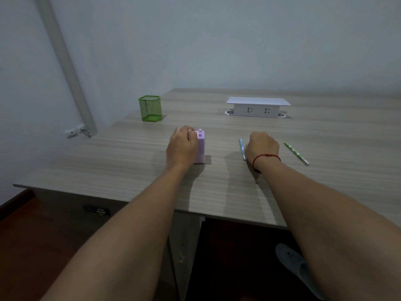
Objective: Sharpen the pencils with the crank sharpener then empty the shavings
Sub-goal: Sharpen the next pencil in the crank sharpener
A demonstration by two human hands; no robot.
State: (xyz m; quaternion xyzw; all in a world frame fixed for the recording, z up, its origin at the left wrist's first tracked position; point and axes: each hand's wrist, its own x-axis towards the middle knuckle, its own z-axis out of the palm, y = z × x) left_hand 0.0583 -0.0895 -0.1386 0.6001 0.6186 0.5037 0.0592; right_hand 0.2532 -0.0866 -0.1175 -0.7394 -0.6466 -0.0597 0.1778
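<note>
No readable txt, brand or nos. anywhere. The blue pencil [242, 148], just left of the right hand [262, 146] fingers, and the green pencil [296, 153], to their right, carry printed patterns (too small to tell if any is lettering). Pink sharpener [201, 146], against the left hand [182, 146] fingers: no legible mark.
</note>
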